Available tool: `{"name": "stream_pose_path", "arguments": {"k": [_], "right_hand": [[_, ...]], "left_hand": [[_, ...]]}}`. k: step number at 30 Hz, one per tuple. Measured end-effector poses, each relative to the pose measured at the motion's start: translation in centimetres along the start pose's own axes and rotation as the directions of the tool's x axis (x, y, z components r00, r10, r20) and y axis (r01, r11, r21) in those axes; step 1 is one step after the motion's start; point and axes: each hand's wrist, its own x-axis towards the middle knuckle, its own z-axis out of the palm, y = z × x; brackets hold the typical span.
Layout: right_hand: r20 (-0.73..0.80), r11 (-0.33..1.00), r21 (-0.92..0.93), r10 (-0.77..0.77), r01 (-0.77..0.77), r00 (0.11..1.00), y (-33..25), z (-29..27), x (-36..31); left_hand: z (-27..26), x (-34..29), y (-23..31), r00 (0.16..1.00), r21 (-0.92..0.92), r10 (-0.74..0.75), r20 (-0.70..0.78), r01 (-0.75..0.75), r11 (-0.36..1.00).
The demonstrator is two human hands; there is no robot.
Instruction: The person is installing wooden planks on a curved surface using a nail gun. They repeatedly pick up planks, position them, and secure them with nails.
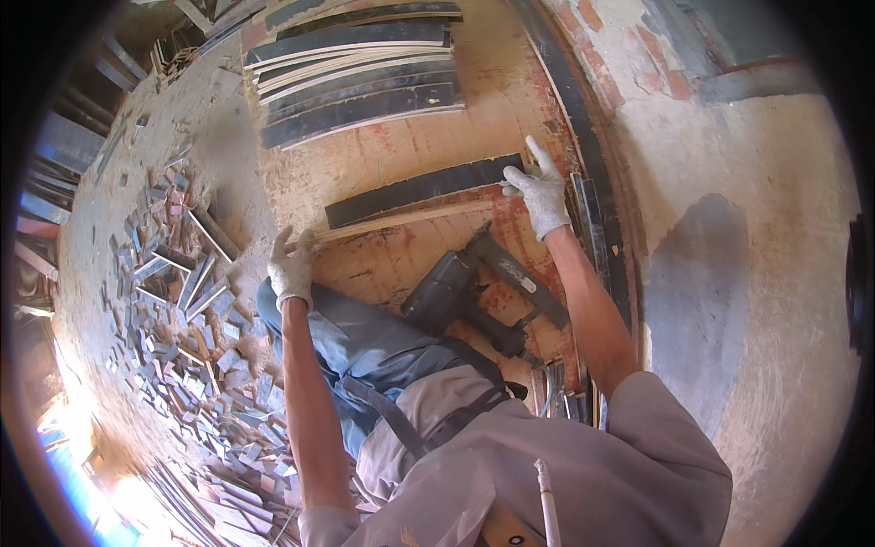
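A black-faced board strip (428, 189) lies on the wooden bench top, slightly tilted up to the right. A pale, thin wooden strip (410, 220) runs along its near edge. My gloved right hand (542, 193) is at the board's right end, fingers spread, some of them reaching over that end. At the pale strip's left end is my gloved left hand (292, 266), thumb and fingers apart; whether it touches the strip is hard to tell. A dark nail gun (488, 287) lies on its side between my forearms, close to my leg.
Several black-faced strips (365, 109) are stacked farther up the bench (392, 260). Long dark strips (597, 237) line its right side, by the worn wall (729, 164). Wood offcuts (196, 356) cover the floor at left. A cigarette (547, 501) shows at the lower edge.
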Motion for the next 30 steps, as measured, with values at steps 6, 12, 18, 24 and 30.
{"name": "stream_pose_path", "arguments": {"k": [6,12,18,24,30], "right_hand": [[0.047,0.959,-0.078,0.275,-0.271,0.960,-0.9,-1.5,0.9],[0.322,0.963,-0.126,0.268,-0.239,0.908,-2.2,-1.2,0.4],[0.061,0.957,-0.204,0.221,-0.205,0.973,-0.9,-1.2,0.8],[0.021,0.973,0.042,0.227,-0.228,0.974,-1.1,-0.7,0.9],[0.029,0.975,0.152,0.161,-0.164,0.986,-0.8,-5.1,2.3]], "left_hand": [[1.4,1.3,-2.7,0.999,-0.234,-0.041,0.024,0.046,0.971],[1.2,0.9,-3.8,0.995,-0.301,-0.072,-0.071,0.047,0.952],[1.5,-0.1,-2.0,0.996,-0.272,-0.083,-0.030,0.072,0.960],[1.4,-0.2,-2.5,0.985,-0.393,-0.156,-0.079,0.113,0.913],[1.3,0.3,-0.7,0.977,-0.191,-0.211,-0.023,0.203,0.960]]}}
